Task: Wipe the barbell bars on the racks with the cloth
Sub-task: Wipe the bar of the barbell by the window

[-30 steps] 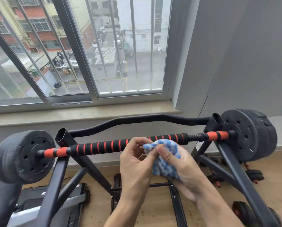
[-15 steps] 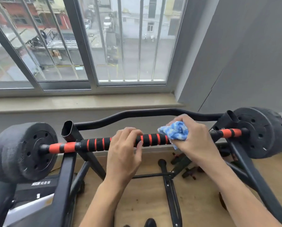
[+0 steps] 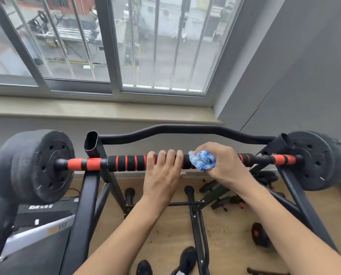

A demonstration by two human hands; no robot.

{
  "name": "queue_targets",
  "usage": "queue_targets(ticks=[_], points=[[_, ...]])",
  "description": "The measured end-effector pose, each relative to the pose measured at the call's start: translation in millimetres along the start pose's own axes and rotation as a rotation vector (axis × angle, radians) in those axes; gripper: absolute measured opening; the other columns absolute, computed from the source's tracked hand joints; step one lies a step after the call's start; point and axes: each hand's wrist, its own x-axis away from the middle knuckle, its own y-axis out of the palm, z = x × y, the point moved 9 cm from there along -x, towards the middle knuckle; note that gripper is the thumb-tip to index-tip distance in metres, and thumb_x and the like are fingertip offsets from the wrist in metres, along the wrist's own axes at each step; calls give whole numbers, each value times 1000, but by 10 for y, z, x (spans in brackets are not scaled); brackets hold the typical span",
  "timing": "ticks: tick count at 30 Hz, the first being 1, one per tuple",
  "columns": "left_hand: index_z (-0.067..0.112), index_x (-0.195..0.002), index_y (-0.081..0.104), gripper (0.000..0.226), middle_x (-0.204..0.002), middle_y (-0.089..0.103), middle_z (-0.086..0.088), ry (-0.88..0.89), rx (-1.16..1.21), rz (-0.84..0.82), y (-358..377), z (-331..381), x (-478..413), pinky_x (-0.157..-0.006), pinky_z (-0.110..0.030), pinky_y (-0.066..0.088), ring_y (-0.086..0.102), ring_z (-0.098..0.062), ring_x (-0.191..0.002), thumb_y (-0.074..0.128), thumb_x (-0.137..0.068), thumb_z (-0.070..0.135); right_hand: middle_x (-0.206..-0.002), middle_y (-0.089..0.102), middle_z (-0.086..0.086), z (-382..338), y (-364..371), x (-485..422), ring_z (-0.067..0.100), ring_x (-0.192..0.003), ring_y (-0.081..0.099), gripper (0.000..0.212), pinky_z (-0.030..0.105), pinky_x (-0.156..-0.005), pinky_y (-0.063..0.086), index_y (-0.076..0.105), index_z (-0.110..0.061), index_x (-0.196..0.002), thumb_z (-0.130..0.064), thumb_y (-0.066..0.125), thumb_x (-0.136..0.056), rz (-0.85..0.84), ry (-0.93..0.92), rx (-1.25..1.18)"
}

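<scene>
Head view showed the barbell bar [image 3: 130,162], black foam with orange rings, lying across the two uprights of the rack [image 3: 90,187] below the window sill [image 3: 98,110], a black weight plate [image 3: 44,165] at each end. The left hand [image 3: 162,175] had its grip curled over the bar's middle, fingers wrapped over the top. Just beside it toward the right upright, the right hand [image 3: 223,165] clamped the bunched blue-and-white cloth [image 3: 202,160] against the bar.
</scene>
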Motion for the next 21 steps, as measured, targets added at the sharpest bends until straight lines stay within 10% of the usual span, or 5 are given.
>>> queue_targets(ticks=[5, 13, 21], points=[[16, -111, 56, 22, -93, 63, -7, 84, -42, -49, -50, 4, -217, -74, -44, 44, 58, -30, -80, 66, -96, 30, -103, 69, -3, -77, 47, 53, 17, -98, 63, 29, 38, -85, 54, 72, -14, -104, -9, 81, -77, 6, -120, 55], [21, -106, 45, 54, -108, 65, -1, 152, 184, -585, 145, -158, -422, -78, -41, 48, 62, -26, -95, 44, -96, 74, -101, 70, -6, -85, 79, 7, 13, -101, 60, 32, 35, -85, 52, 70, -14, -100, -8, 84, -72, -54, -177, 17], [22, -94, 57, 28, -83, 60, 2, 89, 213, -27, -180, -288, -308, -61, -39, 41, 57, -26, -74, 35, -108, 33, -100, 70, -10, -133, 119, -36, 14, -95, 56, 33, 30, -80, 49, 69, -18, -103, -4, 76, -74, -57, -213, 67]])
